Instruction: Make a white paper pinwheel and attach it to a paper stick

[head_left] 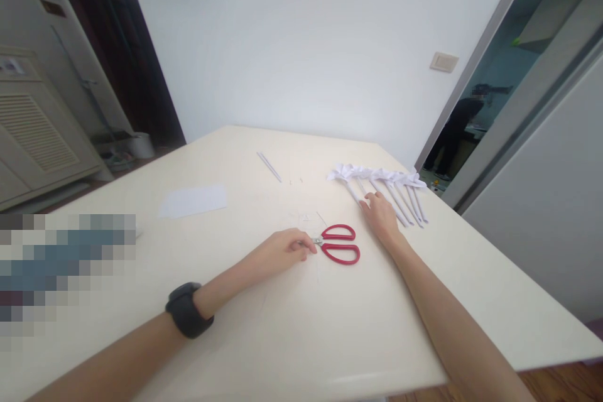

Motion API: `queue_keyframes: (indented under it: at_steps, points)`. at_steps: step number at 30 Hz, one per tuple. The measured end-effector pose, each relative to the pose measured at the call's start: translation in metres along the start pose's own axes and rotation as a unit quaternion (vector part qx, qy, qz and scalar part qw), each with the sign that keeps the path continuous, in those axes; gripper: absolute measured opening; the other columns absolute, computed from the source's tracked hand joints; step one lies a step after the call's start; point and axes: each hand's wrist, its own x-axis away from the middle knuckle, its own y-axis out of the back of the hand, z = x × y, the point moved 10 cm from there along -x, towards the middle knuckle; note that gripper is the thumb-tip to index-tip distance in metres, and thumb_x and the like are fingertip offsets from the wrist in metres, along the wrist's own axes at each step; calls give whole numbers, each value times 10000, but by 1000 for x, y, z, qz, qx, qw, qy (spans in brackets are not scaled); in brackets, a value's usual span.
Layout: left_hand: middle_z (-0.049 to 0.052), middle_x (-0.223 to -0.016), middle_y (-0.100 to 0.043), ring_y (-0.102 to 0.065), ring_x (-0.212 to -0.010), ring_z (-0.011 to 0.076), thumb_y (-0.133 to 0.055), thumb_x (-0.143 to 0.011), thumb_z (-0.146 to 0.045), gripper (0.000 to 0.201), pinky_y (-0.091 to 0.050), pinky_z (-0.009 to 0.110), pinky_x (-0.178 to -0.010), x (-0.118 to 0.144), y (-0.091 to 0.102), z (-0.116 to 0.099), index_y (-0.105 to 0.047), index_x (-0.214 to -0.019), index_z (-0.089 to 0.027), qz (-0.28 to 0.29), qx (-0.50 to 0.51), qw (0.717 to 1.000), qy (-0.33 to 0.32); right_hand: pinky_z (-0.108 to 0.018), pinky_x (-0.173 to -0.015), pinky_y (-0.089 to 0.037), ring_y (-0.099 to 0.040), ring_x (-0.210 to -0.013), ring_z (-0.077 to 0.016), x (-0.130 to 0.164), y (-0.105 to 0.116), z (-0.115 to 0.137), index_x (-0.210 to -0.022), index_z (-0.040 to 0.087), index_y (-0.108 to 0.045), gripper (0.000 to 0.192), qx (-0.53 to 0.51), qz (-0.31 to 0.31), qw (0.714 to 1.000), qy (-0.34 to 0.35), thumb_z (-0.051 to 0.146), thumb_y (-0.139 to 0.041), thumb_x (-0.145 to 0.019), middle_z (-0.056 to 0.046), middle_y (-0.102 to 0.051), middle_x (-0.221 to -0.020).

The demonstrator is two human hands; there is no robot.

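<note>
My left hand (288, 246) is closed around the blade end of a pair of red-handled scissors (340, 246). The loops point right, and the blades are mostly hidden under my fingers. My right hand (380, 217) rests at the left part of a row of white paper flowers (377, 174) with rolled paper stems. Its thumb and fingertips close on the lower end of a stem (352, 190); other stems lie beside it and partly behind my fingers. Small paper scraps (307, 216) lie just beyond my left hand.
Two thin white paper sticks (269, 166) lie farther back on the cream table (282, 339). A white paper sheet (193, 201) is at the left, near a blurred-out area. A white wall (301, 44) stands behind the table. Through the doorway at right, a person (455, 129) is visible.
</note>
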Motion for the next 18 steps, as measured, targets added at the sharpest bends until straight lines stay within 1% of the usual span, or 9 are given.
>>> queue_keyframes:
  at_steps: [2, 3, 5, 8, 9, 13, 16, 18]
  points:
    - [16, -784, -626, -566, -719, 154, -437, -762, -214, 261, -395, 232, -617, 0, -1, 0, -660, -898, -198, 3, 1, 1000, 1, -302, -791, -406, -553, -990, -226, -1, 10, -17, -1152, 173, -571, 353, 6, -16, 1000, -20, 329, -335, -942, -122, -556, -1121]
    - [16, -787, -625, -567, -726, 155, -441, -763, -217, 258, -399, 233, -624, 0, -1, 0, -660, -898, -199, 5, 2, 1000, 1, -314, -833, -399, -512, -1075, -246, -1, 15, -28, -1156, 166, -578, 366, 11, -22, 999, -31, 320, -323, -944, -133, -546, -1147]
    - [14, -788, -619, -567, -733, 157, -450, -765, -230, 248, -400, 233, -629, 0, 0, 0, -661, -894, -203, 3, 0, 1000, 2, -371, -902, -376, -434, -1179, -302, -1, 20, -53, -1195, 145, -575, 390, 21, -28, 998, -62, 330, -360, -927, -164, -512, -1214]
    - [13, -774, -607, -564, -735, 161, -472, -768, -260, 231, -399, 232, -625, 2, 1, -1, -664, -884, -207, -1, -5, 1000, 3, -475, -904, -382, -399, -1219, -377, 0, 11, -84, -1235, 189, -580, 430, 27, -1, 995, -96, 396, -465, -876, -188, -445, -1333]
    - [14, -773, -606, -564, -735, 163, -475, -770, -270, 229, -401, 233, -624, 2, 1, -3, -665, -882, -206, -1, -8, 1000, 3, -498, -909, -379, -401, -1227, -382, 0, 6, -90, -1239, 219, -584, 425, 26, 11, 995, -100, 399, -478, -869, -181, -445, -1345]
    - [18, -777, -619, -575, -743, 173, -468, -783, -291, 243, -413, 243, -638, 4, 2, -6, -669, -889, -205, 1, -16, 1000, 9, -480, -961, -367, -408, -1264, -330, -4, -9, -101, -1263, 275, -567, 393, 27, 38, 994, -101, 326, -471, -885, -143, -447, -1379]
    - [18, -799, -631, -583, -743, 171, -469, -783, -287, 242, -422, 245, -653, 4, 1, -7, -669, -894, -208, 2, -18, 1000, 10, -452, -947, -401, -466, -1218, -297, -7, -12, -108, -1231, 259, -589, 354, 31, 43, 993, -108, 263, -464, -900, -140, -493, -1329]
    - [21, -818, -634, -585, -743, 169, -470, -784, -284, 243, -424, 246, -659, 4, 1, -7, -669, -900, -206, 3, -17, 1000, 7, -436, -908, -448, -532, -1130, -258, -8, -12, -115, -1204, 216, -583, 317, 34, 39, 992, -117, 267, -483, -908, -127, -537, -1259]
